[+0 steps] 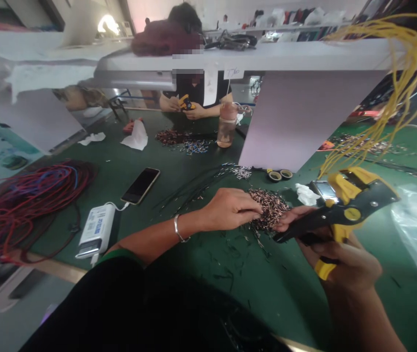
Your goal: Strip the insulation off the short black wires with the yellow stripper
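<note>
My left hand (232, 209), with a silver bracelet at its wrist, reaches to the edge of a pile of short copper-and-black wire pieces (269, 203). Its fingers are pinched together there; what lies between them, if anything, is hidden. A yellow and black wire stripper (353, 208) is gripped in my right hand (343, 256), its head raised to the upper right. Some right fingertips show at the pile's right edge, beside the tool's black end. Long thin black wires (193, 188) and small white-tipped pieces (243, 172) lie beyond my left hand.
A phone (141, 186) is cabled to a white power bank (98, 227). Red wire coils (39, 200) lie left. Two tape rolls (280, 175) sit by a divider (296, 117). Yellow wires (402, 88) hang from the shelf. Opposite, a person's hands (193, 111) hold a similar tool.
</note>
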Demonstrator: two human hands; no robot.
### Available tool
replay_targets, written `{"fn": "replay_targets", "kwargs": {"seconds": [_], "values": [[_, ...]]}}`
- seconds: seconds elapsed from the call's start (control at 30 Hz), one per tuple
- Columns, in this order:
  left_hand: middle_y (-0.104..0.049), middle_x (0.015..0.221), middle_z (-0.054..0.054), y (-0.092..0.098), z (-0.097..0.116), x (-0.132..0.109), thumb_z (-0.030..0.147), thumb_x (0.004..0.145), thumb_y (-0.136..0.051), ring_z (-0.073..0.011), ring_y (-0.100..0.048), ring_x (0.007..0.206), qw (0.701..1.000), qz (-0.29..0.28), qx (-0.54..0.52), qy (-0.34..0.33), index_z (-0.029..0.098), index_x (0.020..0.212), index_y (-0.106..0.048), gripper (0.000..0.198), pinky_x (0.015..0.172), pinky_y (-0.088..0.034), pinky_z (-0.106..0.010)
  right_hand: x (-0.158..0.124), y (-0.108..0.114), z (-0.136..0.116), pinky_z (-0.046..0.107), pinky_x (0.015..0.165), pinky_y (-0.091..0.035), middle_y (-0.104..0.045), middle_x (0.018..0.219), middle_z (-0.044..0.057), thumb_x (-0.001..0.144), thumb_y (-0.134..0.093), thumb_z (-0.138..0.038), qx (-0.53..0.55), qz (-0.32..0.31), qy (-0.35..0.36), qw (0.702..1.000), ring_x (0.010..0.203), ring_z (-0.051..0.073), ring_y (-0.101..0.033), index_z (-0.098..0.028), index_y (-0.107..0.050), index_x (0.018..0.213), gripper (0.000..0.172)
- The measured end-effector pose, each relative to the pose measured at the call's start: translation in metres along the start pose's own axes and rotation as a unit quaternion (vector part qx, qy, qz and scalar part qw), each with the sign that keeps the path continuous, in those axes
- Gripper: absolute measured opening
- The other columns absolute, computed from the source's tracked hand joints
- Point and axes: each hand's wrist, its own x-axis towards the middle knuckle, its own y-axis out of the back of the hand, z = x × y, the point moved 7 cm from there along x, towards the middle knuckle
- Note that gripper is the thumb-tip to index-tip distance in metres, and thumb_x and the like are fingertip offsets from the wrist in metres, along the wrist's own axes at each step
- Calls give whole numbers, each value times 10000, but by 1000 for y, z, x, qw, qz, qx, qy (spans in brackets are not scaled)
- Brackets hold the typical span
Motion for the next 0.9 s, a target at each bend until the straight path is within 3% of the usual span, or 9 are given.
{"fn": "replay_targets", "kwargs": {"seconds": [0.13,0.3,0.5,0.9], "values": [[-753,783,-17,11,3,1,271,928,-578,-159,-624,733,998,36,58,-20,222,813,-723,192,716,-494,-303,2,-1,-1,457,770,-595,-764,816,106,471,-566,-157,23,-12,8,1000,770,311,-714,-193,-773,862,444],[-712,696,2,24,-2,3,235,895,-567,-151,-573,680,993,81,88,4,226,770,-703,186,693,-458,-307,5,2,14,487,840,-573,-783,878,73,508,-547,-124,-39,-38,-20,998,876,320,-734,-191,-738,1001,533],[-648,607,16,29,-11,1,216,837,-590,-129,-536,616,988,134,48,58,212,714,-707,169,606,-422,-274,6,-6,40,449,849,-565,-780,904,61,530,-542,-75,-51,-91,-50,993,881,283,-734,-179,-710,1017,525],[-653,589,-1,22,-36,-3,228,740,-587,-103,-530,557,969,149,-44,193,170,662,-702,150,534,-388,-246,9,-8,77,486,925,-542,-771,1033,84,528,-524,-56,-42,-135,-112,984,985,304,-723,-182,-664,1041,547]]}}
